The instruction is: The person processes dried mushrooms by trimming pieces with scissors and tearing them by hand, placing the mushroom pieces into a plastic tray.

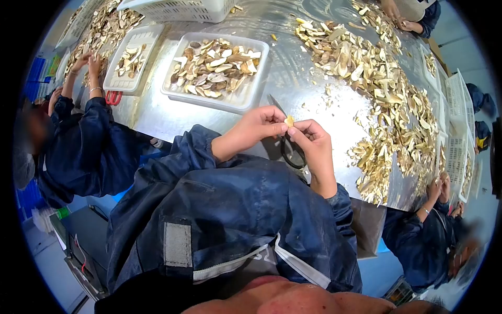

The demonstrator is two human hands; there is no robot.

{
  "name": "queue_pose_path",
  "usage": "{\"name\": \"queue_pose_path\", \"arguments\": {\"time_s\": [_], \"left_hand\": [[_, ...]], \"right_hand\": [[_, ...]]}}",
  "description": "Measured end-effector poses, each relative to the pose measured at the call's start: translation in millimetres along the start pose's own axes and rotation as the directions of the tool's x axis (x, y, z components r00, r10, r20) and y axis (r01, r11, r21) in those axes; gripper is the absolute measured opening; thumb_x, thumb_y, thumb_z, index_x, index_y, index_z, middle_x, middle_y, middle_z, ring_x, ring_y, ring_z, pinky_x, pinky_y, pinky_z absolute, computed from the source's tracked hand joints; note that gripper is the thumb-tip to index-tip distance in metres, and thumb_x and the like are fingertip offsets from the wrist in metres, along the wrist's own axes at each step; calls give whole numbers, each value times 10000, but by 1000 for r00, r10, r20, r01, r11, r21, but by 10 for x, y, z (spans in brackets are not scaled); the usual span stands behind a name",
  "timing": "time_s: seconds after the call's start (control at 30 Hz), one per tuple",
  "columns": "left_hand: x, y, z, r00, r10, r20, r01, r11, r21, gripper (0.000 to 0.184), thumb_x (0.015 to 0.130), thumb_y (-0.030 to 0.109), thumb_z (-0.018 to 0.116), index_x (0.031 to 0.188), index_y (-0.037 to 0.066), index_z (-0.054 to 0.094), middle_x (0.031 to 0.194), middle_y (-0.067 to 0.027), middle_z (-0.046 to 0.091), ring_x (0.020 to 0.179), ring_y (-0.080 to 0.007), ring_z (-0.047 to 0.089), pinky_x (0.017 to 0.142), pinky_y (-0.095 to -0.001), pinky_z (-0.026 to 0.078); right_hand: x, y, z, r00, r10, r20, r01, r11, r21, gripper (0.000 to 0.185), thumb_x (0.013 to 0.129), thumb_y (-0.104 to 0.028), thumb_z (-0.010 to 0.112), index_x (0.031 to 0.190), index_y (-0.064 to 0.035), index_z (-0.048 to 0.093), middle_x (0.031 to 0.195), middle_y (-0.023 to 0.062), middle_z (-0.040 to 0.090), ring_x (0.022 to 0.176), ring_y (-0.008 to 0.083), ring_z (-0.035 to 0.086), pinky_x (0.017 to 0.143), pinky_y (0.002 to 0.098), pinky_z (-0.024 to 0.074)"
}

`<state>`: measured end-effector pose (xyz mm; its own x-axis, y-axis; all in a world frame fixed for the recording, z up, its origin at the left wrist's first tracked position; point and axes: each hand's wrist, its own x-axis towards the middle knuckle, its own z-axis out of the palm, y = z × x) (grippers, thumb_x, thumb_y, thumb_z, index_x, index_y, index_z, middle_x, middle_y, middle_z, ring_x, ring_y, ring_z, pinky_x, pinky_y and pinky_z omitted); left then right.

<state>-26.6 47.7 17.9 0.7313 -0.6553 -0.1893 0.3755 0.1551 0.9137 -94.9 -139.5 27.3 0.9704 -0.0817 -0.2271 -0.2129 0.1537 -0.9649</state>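
Between the fingertips of both hands is a small yellowish mushroom slice (289, 121). My left hand (256, 128) pinches it from the left, and my right hand (315, 142) from the right, the two nearly touching. Black-handled scissors (293, 156) lie on the metal table under my hands, partly hidden by them, with the blades pointing away. Beyond my left hand sits a translucent tray (219, 102) holding many mushroom slices (214, 68). A long heap of sliced mushrooms (384, 99) spreads over the table on the right.
A white tray (125, 86) with some slices and red-handled scissors (113, 98) are at the left. A white basket (178, 11) stands at the far edge, more baskets (459, 104) at the right. Co-workers' hands show at left (86, 64), right (439, 188) and far right.
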Motion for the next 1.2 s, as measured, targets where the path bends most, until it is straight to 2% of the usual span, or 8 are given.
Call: {"name": "queue_pose_path", "arguments": {"time_s": [0.47, 0.63, 0.7, 0.73, 0.83, 0.9, 1.07, 1.2], "left_hand": [[-43, 192, -145, 981, -136, -140, 143, 989, 43, 134, 964, 182, 655, 1002, 54, 633, 857, -31, 691, 745, -74, 612, 688, -219, 478], [-144, 289, -358, 970, 0, -243, 20, 997, 79, 120, 967, 157, 637, 1009, 45, 623, 860, -48, 681, 752, -84, 614, 674, -214, 475], [-208, 362, -450, 949, 141, -280, -92, 979, 180, 119, 966, 133, 631, 1031, 33, 623, 871, -48, 672, 778, -91, 619, 681, -214, 480], [-246, 383, -517, 924, 172, -341, -83, 962, 259, 190, 955, 106, 635, 1115, 5, 623, 885, -42, 660, 816, -96, 619, 696, -228, 494], [-271, 422, -809, 718, 555, -420, -151, 713, 685, 229, 962, 61, 616, 1183, 7, 640, 906, -23, 660, 816, -93, 617, 701, -241, 496], [-399, 621, -889, 652, 644, -401, 52, 490, 870, 170, 965, 45, 611, 1118, 14, 676, 943, -24, 660, 848, -74, 608, 707, -242, 484], [-340, 615, -1061, 693, 716, -80, 103, 11, 995, 165, 838, 34, 682, 1002, 21, 672, 943, -132, 632, 917, -335, 612, 796, -412, 490], [-189, 604, -997, 719, 694, -47, 168, -108, 980, 276, 806, 88, 729, 1068, 43, 654, 1026, -123, 620, 982, -344, 588, 857, -443, 466]], "right_hand": [[67, 4, -240, 993, 42, -111, -13, 970, 244, 120, 929, -117, 683, 996, -18, 674, 863, 20, 667, 760, 92, 572, 738, 215, 442], [72, -100, -672, 797, -268, -541, 204, 963, -176, 214, 897, -84, 713, 1092, -25, 648, 942, 57, 641, 782, 115, 567, 693, 262, 467], [58, -112, -887, 606, -574, -551, 51, 719, -693, 336, 893, -104, 721, 1193, -14, 600, 1091, 97, 574, 799, 142, 565, 684, 290, 480], [21, -74, -1007, 640, -568, -517, 58, 707, -705, 434, 894, -129, 720, 1276, -14, 549, 1198, 120, 493, 815, 162, 560, 685, 301, 485], [-117, -74, -915, 803, -339, -491, 5, 827, -562, 236, 945, -168, 670, 1083, 24, 663, 943, 75, 640, 746, 122, 560, 662, 283, 472], [-253, -124, -632, 939, -189, -287, 28, 875, -483, 188, 948, -164, 670, 1015, 11, 692, 761, 23, 626, 727, 88, 555, 671, 250, 466], [-359, -65, -246, 958, -285, -36, 180, 692, -699, 175, 822, -58, 731, 979, 2, 683, 890, 122, 644, 778, 256, 616, 709, 347, 489], [-402, -30, -222, 927, -355, 118, 279, 445, -851, 332, 745, -71, 769, 1055, -16, 662, 980, 133, 639, 922, 325, 608, 807, 413, 468]]}}
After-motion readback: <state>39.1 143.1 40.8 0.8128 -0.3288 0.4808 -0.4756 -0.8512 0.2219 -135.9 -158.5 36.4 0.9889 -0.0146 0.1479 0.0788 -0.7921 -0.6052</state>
